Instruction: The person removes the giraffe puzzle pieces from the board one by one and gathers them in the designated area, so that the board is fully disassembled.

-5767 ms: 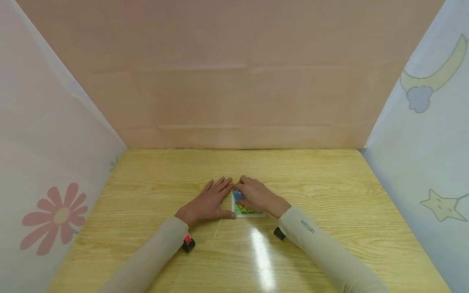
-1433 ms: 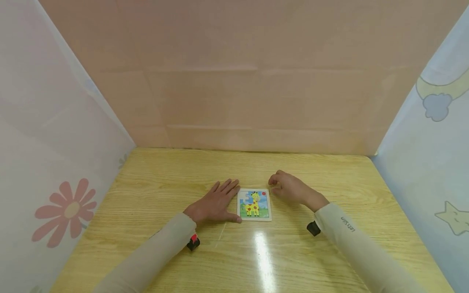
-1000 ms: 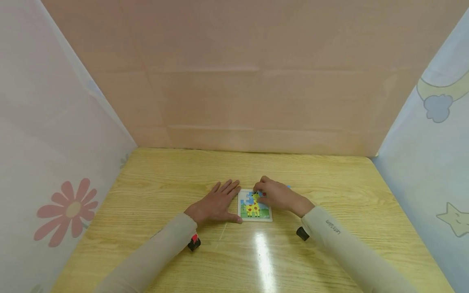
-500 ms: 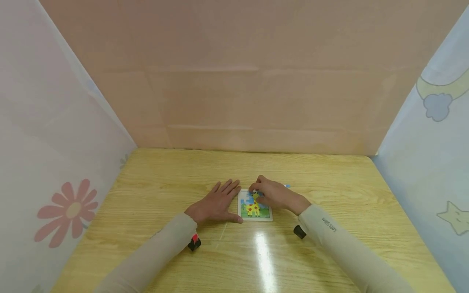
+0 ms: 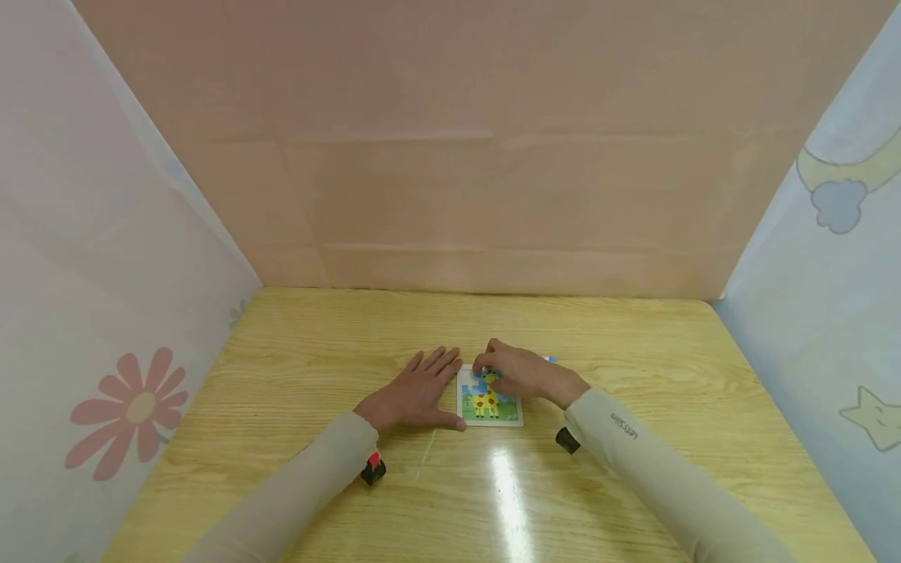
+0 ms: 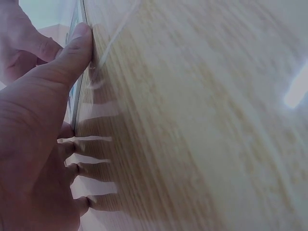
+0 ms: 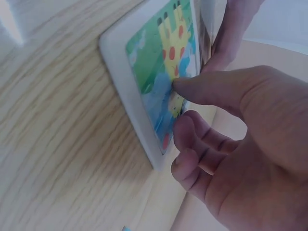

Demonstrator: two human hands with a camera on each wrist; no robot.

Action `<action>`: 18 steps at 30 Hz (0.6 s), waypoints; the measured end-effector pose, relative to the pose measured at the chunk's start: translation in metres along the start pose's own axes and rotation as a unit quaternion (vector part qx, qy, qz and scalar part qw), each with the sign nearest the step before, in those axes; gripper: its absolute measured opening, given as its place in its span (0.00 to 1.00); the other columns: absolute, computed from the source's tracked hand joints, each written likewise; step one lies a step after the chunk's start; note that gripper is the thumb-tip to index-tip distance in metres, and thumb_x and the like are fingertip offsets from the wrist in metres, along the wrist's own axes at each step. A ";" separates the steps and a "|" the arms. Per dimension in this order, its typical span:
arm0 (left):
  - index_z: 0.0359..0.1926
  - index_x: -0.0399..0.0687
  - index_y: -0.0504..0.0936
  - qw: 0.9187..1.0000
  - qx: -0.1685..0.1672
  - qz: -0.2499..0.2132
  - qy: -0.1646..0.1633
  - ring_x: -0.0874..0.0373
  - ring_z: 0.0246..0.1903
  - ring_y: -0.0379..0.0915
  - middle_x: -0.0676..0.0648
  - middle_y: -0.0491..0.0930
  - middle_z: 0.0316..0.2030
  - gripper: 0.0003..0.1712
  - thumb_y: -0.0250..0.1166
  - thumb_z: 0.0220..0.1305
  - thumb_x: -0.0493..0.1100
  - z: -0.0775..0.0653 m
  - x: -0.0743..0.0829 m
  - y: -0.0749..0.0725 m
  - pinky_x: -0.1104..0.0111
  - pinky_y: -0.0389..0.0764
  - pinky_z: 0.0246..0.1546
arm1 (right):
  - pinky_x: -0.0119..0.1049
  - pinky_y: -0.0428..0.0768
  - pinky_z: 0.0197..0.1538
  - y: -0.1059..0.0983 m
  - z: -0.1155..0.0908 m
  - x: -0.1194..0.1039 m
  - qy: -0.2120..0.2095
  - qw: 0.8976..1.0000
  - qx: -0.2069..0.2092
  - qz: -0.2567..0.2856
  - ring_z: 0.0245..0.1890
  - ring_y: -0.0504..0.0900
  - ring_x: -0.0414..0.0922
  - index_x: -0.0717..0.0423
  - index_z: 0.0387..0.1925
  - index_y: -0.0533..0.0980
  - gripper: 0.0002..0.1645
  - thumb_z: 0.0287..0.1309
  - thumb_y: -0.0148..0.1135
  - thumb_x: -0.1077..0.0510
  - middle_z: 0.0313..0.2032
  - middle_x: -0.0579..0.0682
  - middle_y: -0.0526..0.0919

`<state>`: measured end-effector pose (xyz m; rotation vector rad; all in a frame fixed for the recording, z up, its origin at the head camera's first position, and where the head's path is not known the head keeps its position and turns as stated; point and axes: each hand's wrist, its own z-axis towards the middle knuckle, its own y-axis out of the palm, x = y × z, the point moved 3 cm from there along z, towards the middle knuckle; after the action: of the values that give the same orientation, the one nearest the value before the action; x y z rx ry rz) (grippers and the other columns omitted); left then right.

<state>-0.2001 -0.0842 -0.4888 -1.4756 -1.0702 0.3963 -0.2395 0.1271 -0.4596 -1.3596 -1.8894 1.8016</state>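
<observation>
A square giraffe jigsaw puzzle in a white frame (image 5: 490,423) lies on the wooden table, with a pale gap at its upper left. My left hand (image 5: 411,397) rests flat beside it, fingers spread, with the thumb at the frame's lower left corner. In the left wrist view, the left thumb (image 6: 77,48) lies along the frame's edge. My right hand (image 5: 517,371) is over the puzzle's top, its thumb (image 7: 207,86) and curled fingers pinching a puzzle piece near the giraffe's head. The piece is mostly hidden by the fingers.
A loose blue-and-white puzzle piece (image 5: 550,359) lies on the table (image 5: 633,344) behind the right hand. A brown back wall (image 5: 450,195) and patterned side panels enclose the tabletop. Light reflects off the table in front of the puzzle.
My right hand has come from the puzzle's right side onto its top and slid left toward the gap, uncovering the loose blue piece behind it. The left hand stays in place.
</observation>
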 end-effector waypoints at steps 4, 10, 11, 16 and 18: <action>0.87 0.46 0.50 1.000 -0.001 0.001 0.003 0.45 0.88 0.34 0.47 0.40 0.88 0.65 0.62 0.65 0.80 0.000 0.000 0.000 0.40 0.43 0.86 | 0.47 0.84 0.53 0.002 0.006 0.000 0.000 1.000 0.000 0.009 0.44 0.79 0.44 0.48 0.52 0.83 0.11 0.69 0.71 0.58 0.49 0.51 0.78; 0.87 0.47 0.49 1.000 0.000 0.005 0.005 0.46 0.88 0.34 0.48 0.39 0.88 0.66 0.61 0.65 0.80 0.000 0.000 0.000 0.41 0.43 0.86 | 0.49 0.83 0.55 0.000 0.009 -0.002 0.008 0.999 -0.002 0.033 0.44 0.78 0.45 0.50 0.48 0.83 0.08 0.69 0.72 0.58 0.48 0.52 0.78; 0.87 0.47 0.48 1.000 -0.001 0.005 0.005 0.46 0.88 0.33 0.48 0.39 0.88 0.66 0.61 0.65 0.80 0.000 0.000 0.000 0.41 0.43 0.87 | 0.49 0.84 0.56 0.000 0.009 -0.002 0.011 0.999 -0.003 0.036 0.44 0.78 0.45 0.50 0.48 0.83 0.08 0.69 0.72 0.58 0.48 0.52 0.77; 0.87 0.46 0.49 1.000 0.001 -0.002 0.003 0.46 0.88 0.33 0.47 0.39 0.88 0.66 0.62 0.65 0.80 -0.001 0.001 0.000 0.40 0.43 0.86 | 0.52 0.84 0.57 0.000 0.009 -0.003 0.017 0.999 -0.001 0.043 0.47 0.80 0.48 0.50 0.47 0.81 0.08 0.69 0.72 0.58 0.49 0.52 0.76; 0.87 0.46 0.49 1.000 0.001 -0.005 0.001 0.46 0.88 0.33 0.47 0.40 0.88 0.66 0.63 0.65 0.79 -0.001 0.001 0.000 0.40 0.43 0.86 | 0.52 0.84 0.57 0.001 0.009 -0.003 0.017 0.999 -0.001 0.042 0.48 0.80 0.48 0.50 0.47 0.81 0.09 0.69 0.72 0.58 0.49 0.52 0.76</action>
<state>-0.1990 -0.0839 -0.4879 -1.4672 -1.0751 0.3883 -0.2441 0.1186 -0.4616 -1.4819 -1.8439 1.8043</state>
